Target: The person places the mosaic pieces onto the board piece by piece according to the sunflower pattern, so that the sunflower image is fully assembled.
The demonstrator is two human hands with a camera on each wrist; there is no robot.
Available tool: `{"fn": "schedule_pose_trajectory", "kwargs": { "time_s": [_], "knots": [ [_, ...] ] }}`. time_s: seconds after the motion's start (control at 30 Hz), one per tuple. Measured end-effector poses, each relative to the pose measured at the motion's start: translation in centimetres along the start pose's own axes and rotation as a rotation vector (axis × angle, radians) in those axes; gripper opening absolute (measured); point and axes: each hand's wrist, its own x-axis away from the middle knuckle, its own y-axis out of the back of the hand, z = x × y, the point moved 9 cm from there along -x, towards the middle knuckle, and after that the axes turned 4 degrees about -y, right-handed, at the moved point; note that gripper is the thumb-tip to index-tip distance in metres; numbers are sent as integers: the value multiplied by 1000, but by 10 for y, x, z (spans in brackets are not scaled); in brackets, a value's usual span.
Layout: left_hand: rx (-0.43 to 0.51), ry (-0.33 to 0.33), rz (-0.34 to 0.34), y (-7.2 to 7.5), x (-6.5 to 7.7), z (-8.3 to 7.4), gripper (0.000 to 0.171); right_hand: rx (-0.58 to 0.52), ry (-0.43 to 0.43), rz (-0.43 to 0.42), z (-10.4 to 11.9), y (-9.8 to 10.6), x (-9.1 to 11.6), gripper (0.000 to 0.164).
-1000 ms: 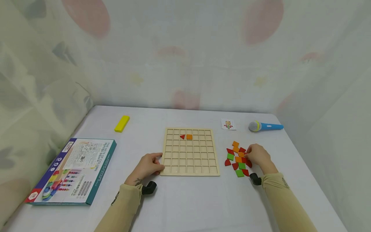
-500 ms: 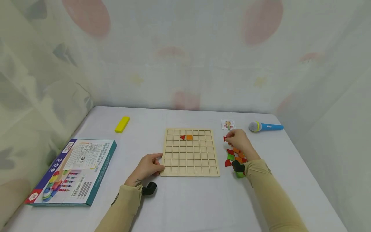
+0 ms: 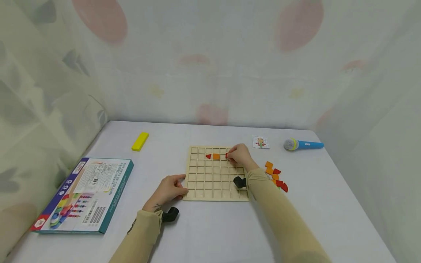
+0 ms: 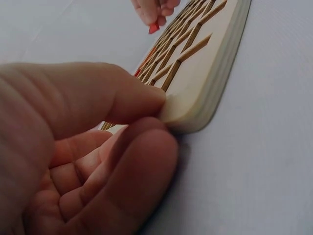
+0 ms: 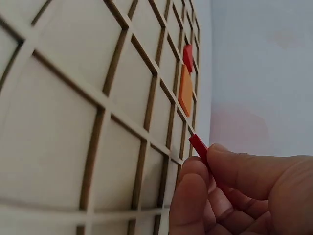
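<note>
A square wooden grid board [image 3: 205,178] lies mid-table, its cells edged by raised strips. My left hand [image 3: 167,190] pinches its left edge near the front corner; in the left wrist view the thumb [image 4: 132,93] lies over the rim. Over the back right cells, my right hand [image 3: 241,155] holds a small red tile [image 5: 199,147] between thumb and fingertips, tilted and partly covered by them. In the same back row sit a red triangle tile [image 3: 208,156] and an orange square tile [image 3: 216,156], side by side.
Right of the board lies a loose cluster of red, orange and green tiles [image 3: 275,177], partly behind the right sleeve. Behind it are a small pattern card [image 3: 261,142] and a blue toy microphone [image 3: 304,144]. At left are a yellow block [image 3: 140,141] and a flat box [image 3: 85,195].
My right hand has picked a red tile from the cluster and carried it left to above the board's back row. The left hand keeps its place at the board's edge.
</note>
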Motion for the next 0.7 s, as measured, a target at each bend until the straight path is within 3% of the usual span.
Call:
{"fn": "schedule_pose_trajectory", "kwargs": {
  "time_s": [0.27, 0.7],
  "knots": [
    [2, -13, 10, -1, -1, 0, 63, 131, 26, -28, 8, -14, -4, 8],
    [-1, -13, 9, 0, 0, -1, 63, 153, 24, -48, 8, -19, -7, 8]
  ]
}}
